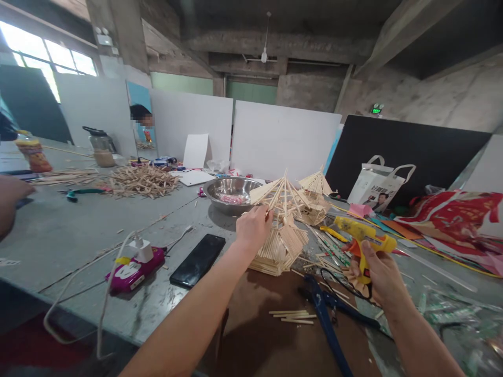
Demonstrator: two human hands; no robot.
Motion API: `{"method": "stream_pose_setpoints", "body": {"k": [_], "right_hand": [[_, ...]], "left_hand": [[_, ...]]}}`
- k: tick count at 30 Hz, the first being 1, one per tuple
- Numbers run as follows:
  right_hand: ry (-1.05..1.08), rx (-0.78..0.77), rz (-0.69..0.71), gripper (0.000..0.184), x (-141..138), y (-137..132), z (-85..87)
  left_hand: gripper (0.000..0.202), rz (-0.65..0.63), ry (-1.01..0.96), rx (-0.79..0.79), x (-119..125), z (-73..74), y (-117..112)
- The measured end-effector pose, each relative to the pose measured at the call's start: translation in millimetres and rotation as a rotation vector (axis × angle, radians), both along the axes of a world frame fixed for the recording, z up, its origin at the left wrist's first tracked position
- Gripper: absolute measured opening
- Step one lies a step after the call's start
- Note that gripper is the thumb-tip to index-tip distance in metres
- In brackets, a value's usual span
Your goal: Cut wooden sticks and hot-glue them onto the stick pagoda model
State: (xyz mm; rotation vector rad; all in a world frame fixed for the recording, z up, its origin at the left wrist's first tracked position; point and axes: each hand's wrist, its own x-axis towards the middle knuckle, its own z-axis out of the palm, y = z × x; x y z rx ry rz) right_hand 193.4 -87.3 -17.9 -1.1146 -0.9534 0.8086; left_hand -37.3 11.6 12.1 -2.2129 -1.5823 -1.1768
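Note:
A model pavilion (277,246) of pale wooden sticks, with a pointed roof of spread sticks, stands in front of me. My left hand (254,230) is closed at the left edge of its roof; the fingertips are partly hidden against the sticks. My right hand (379,275) grips a yellow hot glue gun (363,238) to the right of the model, nozzle pointing left. Behind the pavilion rises a second stick model (315,183) with a similar roof. Several short sticks (293,315) lie on the brown board (255,340) nearest me, beside blue-handled pliers (328,319).
On the left are a phone (197,260), a purple power strip (135,268) with a white cable, and a stick pile (143,181). A steel bowl (228,193) stands behind the model. Plastic wrappers (451,309) and a white bag (373,183) are right. Another person's arm (11,201) reaches in left.

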Motion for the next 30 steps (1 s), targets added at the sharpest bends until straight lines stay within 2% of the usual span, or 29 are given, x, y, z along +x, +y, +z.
{"method": "stream_pose_setpoints", "body": {"k": [15, 22, 30], "right_hand": [[0.003, 0.072, -0.005, 0.034, -2.4, 2.5, 1.7], [0.003, 0.069, -0.001, 0.029, -4.2, 0.0, 5.3], [0.015, 0.087, 0.008, 0.03, 2.9, 0.2, -0.5]], "left_hand": [[0.025, 0.021, -0.035, -0.022, 4.5, 2.7, -2.2], [0.024, 0.036, -0.028, -0.02, 5.2, 2.2, -1.0], [0.026, 0.06, -0.043, -0.05, 4.6, 5.2, -5.8]]}}
